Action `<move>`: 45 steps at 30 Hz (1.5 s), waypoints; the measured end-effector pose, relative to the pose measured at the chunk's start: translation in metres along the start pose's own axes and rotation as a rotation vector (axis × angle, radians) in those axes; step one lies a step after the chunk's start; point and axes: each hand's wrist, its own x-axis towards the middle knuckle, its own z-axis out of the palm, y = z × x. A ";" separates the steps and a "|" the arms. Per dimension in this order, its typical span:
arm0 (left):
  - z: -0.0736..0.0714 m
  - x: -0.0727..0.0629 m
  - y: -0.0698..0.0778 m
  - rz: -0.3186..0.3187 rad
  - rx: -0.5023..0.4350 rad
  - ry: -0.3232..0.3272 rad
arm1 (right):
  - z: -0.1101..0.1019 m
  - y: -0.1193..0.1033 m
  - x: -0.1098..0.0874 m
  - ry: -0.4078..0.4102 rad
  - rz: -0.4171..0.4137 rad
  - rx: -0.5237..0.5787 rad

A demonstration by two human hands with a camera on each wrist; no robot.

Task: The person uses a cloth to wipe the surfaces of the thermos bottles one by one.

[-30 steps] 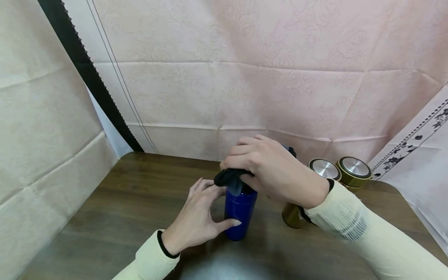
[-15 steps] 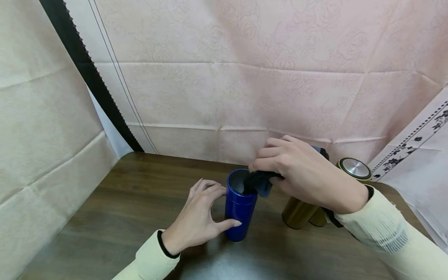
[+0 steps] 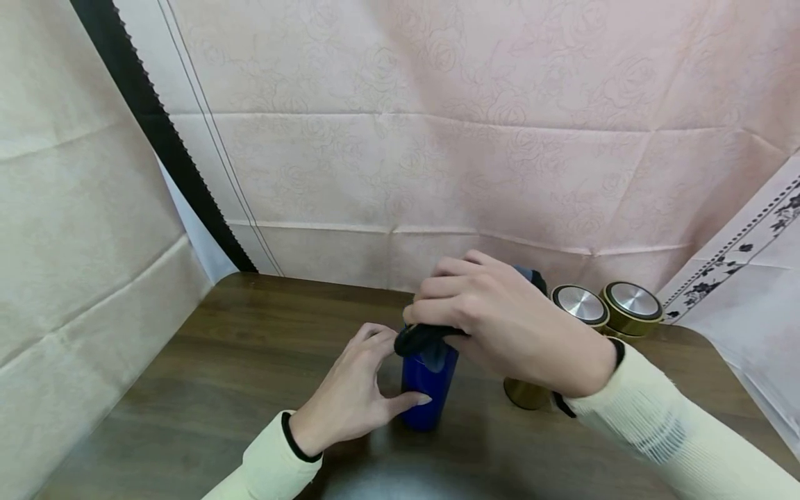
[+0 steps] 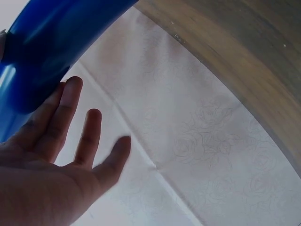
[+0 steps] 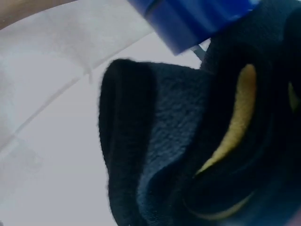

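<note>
A blue tumbler [image 3: 426, 392] stands on the wooden table, slightly tilted in the head view. My left hand [image 3: 353, 399] steadies it from the left, thumb across its front and fingers at its far side; in the left wrist view two fingertips touch the blue wall [image 4: 51, 47] and the other fingers stand apart. Above the tumbler, my right hand [image 3: 478, 309] grips a bunched dark cloth [image 3: 421, 339] at the rim, covering the mouth. Folds of this dark blue-grey cloth [image 5: 176, 113] with a yellow layer fill much of the right wrist view.
Two gold containers with silver-topped lids, one nearer [image 3: 580, 304] and one farther right [image 3: 632, 300], stand behind my right forearm, which partly hides them. A pale patterned sheet [image 3: 406, 173] hangs beyond the table's [image 3: 250, 361] back edge.
My right hand with the cloth moved right, baring the tumbler's open mouth, then came back left over the rim. The left hand and tumbler stay nearly still.
</note>
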 end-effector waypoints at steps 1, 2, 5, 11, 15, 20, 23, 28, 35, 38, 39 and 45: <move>0.000 -0.001 0.000 -0.006 -0.006 -0.006 | 0.003 0.001 0.002 0.006 0.015 0.003; 0.000 -0.001 0.000 -0.014 -0.015 -0.011 | 0.005 0.003 0.004 0.013 0.034 0.007; 0.000 -0.001 0.001 -0.030 -0.024 -0.011 | 0.011 0.008 0.007 0.038 0.086 0.008; -0.001 0.000 0.003 -0.068 -0.025 -0.019 | 0.009 0.015 0.002 0.019 0.173 -0.022; -0.001 -0.001 0.004 -0.087 -0.022 -0.018 | 0.002 0.017 -0.005 -0.036 0.186 -0.050; -0.001 -0.001 0.004 -0.083 -0.018 -0.021 | -0.008 0.019 -0.014 -0.074 0.148 -0.053; -0.003 -0.002 0.003 -0.098 -0.012 -0.022 | -0.011 0.017 -0.017 -0.082 0.107 -0.036; -0.002 -0.002 0.002 -0.091 -0.047 -0.037 | -0.013 0.010 -0.012 -0.068 0.019 0.003; -0.002 -0.003 0.000 -0.014 -0.066 -0.045 | 0.004 0.004 0.006 -0.001 -0.035 0.036; -0.002 -0.003 0.000 -0.023 -0.055 -0.042 | 0.011 0.009 0.011 0.024 0.011 0.009; -0.002 -0.003 0.000 -0.034 -0.050 -0.040 | 0.013 0.011 0.011 0.030 0.034 0.000; -0.001 -0.001 0.003 -0.087 -0.037 -0.040 | 0.012 0.022 -0.001 0.011 0.153 -0.045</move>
